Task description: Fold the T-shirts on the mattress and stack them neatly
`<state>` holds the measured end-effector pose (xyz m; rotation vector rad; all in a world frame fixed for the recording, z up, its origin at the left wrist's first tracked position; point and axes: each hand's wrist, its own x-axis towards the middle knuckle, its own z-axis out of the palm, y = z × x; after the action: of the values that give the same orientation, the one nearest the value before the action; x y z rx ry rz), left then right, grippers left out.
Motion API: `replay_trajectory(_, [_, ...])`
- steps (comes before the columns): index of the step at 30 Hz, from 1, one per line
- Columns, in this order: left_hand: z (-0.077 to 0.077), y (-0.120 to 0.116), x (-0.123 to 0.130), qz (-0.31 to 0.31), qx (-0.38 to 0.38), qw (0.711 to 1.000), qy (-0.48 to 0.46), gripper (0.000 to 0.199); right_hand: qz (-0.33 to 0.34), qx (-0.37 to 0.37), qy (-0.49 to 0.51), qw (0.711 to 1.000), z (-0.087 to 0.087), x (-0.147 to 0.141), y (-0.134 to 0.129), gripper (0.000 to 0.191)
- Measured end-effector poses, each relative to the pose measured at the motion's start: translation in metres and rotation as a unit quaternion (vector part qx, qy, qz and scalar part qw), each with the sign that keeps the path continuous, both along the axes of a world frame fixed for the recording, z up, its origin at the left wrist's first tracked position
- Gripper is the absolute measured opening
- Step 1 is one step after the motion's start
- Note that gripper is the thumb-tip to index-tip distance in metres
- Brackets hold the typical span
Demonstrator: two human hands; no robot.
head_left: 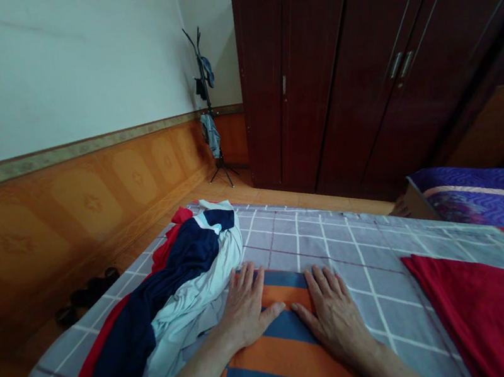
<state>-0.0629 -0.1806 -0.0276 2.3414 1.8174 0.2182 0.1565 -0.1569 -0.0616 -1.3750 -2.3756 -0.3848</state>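
An orange and blue-grey striped garment [279, 359] lies folded into a long, flat shape on the bed in front of me. My left hand [248, 310] rests flat on its upper left edge, fingers stretched forward. On the upper right edge lies my right hand [333, 309], fingers out and the thumb pointing inward. Both thumbs nearly meet over an orange stripe. The garment's near end runs out of view at the bottom, and its exact kind cannot be made out.
A loose pile of navy, red and pale clothes [182, 263] lies left on the checked bedsheet [331, 239]. A folded red cloth [501, 308] lies right. Beyond are a purple-covered bed [486, 189], a coat rack [206, 94] and a dark wardrobe [332, 61]. Dark shoes [91, 290] stand on the floor.
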Motion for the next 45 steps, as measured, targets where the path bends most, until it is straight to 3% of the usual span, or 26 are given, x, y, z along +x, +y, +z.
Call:
replay_trajectory(6, [0.008,-0.009,-0.005,-0.122,-0.002,0.992,-0.015,0.081,0.145,-0.017,-0.024,0.989,0.013,-0.002,-0.009,0.061])
replay_trajectory(10, [0.016,-0.002,-0.002,-0.127,-0.04,0.991,-0.032,0.089,0.13,-0.034,-0.01,0.991,0.01,-0.003,-0.009,0.065])
replay_trajectory(13, [0.021,0.012,0.006,-0.171,-0.066,0.982,-0.051,0.1,0.136,-0.034,-0.008,0.99,0.008,0.0,-0.006,0.068])
replay_trajectory(17, [0.016,0.026,0.014,-0.222,-0.065,0.97,-0.07,0.103,0.147,-0.017,-0.01,0.989,0.007,0.004,-0.002,0.074])
replay_trajectory(22, [0.008,0.024,0.008,-0.187,-0.048,0.98,-0.054,0.096,0.116,0.029,-0.006,0.993,0.002,0.002,-0.001,0.072])
replay_trajectory(28, [0.017,0.017,-0.017,-0.079,-0.076,0.994,0.005,0.085,0.067,0.015,0.007,0.998,-0.006,0.004,-0.002,0.07])
replay_trajectory(31, [0.018,-0.001,-0.021,-0.06,-0.074,0.995,0.01,0.082,0.053,0.004,0.015,0.998,-0.005,0.004,-0.003,0.07])
replay_trajectory(34, [0.005,-0.028,-0.018,-0.112,-0.038,0.993,0.0,0.087,0.072,0.006,0.006,0.997,-0.002,0.001,-0.009,0.073])
replay_trajectory(37, [-0.021,-0.049,-0.014,-0.172,0.017,0.984,0.031,0.079,0.139,0.019,-0.016,0.99,-0.002,-0.006,-0.016,0.081])
replay_trajectory(40, [-0.043,-0.054,-0.019,-0.159,0.057,0.982,0.08,0.076,0.163,0.046,-0.019,0.985,-0.002,-0.007,-0.019,0.086])
replay_trajectory(45, [-0.054,-0.057,-0.035,-0.141,0.096,0.979,0.115,0.074,0.117,0.069,0.0,0.991,0.004,0.007,-0.026,0.086])
